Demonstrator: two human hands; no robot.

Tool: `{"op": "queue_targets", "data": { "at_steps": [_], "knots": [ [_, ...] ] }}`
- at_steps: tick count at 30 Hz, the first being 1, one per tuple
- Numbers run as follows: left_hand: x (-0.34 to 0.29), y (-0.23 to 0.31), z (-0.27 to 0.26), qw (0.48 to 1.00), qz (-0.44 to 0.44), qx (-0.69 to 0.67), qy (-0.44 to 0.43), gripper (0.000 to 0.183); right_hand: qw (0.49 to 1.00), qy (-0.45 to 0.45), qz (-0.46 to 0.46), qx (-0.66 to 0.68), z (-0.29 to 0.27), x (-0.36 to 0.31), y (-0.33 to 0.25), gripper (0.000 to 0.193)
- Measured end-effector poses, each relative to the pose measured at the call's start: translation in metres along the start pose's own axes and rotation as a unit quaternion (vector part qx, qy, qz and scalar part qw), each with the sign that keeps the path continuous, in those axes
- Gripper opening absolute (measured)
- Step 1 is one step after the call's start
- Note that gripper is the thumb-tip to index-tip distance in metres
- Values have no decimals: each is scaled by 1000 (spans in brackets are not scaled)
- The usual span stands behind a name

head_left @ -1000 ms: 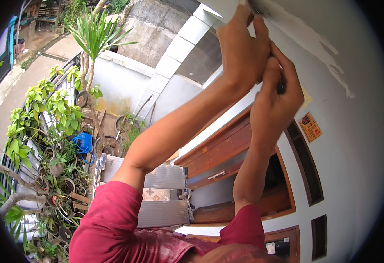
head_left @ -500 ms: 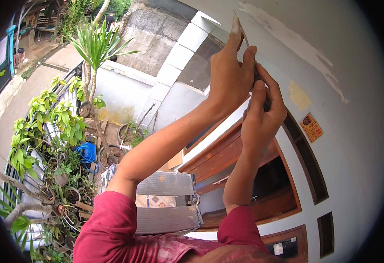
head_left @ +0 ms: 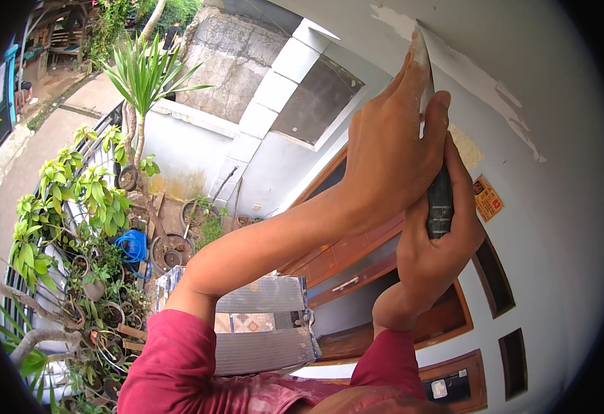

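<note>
My right hand (head_left: 450, 259) is closed round the black handle of a putty knife (head_left: 440, 200), held up against the pale overhead surface. The narrow-looking blade points away and upward. My left hand (head_left: 391, 155) has its fingers stretched straight and flat along the blade, its thumb apart on the near side; they partly cover the blade. The knife's tip meets the surface at a rough white streak of filler (head_left: 471, 72). White residue coats the left fingertips.
A yellowish patch (head_left: 466, 146) and an orange plate (head_left: 487, 199) are on the wall beside my right hand. Below are a ribbed grey panel (head_left: 264, 348), brown wooden window frames (head_left: 464, 317), potted plants (head_left: 95, 186) and a blue hose (head_left: 134, 245). A person's leg (head_left: 26, 90) shows at far left.
Both hands and the putty knife have moved right along the surface, with the blade tip now at the white streak. The right hand has turned, showing more of the handle.
</note>
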State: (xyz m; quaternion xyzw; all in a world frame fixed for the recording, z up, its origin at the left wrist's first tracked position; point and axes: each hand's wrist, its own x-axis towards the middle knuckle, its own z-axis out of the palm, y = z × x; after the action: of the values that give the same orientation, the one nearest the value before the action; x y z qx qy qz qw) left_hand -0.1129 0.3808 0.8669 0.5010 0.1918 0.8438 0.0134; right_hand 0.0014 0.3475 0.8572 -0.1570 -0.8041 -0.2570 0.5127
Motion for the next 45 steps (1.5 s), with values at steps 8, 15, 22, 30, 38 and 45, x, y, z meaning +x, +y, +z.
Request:
{"op": "queue_targets", "data": {
  "at_steps": [8, 15, 22, 30, 38, 45],
  "knots": [
    [-20, 21, 12, 996, 30, -68, -55, 71, 996, 26, 60, -57, -38, -3, -17, 48],
    [-39, 31, 51, 991, 98, -91, -18, 75, 993, 43, 65, -90, -65, -21, -4, 45],
    [-40, 35, 65, 983, 56, -174, -9, 77, 995, 24, 45, -85, -79, -16, 12, 44],
    [-39, 38, 76, 980, 84, -177, 24, 78, 998, 38, 47, -15, -87, -12, 22, 46],
    [-14, 33, 60, 986, 74, -115, 94, 73, 1000, 19, 8, 8, -65, 13, 27, 48],
    [-9, 33, 47, 991, -42, -126, 26, 78, 999, 12, 44, 2, -48, 11, 23, 46]
  ]
}}
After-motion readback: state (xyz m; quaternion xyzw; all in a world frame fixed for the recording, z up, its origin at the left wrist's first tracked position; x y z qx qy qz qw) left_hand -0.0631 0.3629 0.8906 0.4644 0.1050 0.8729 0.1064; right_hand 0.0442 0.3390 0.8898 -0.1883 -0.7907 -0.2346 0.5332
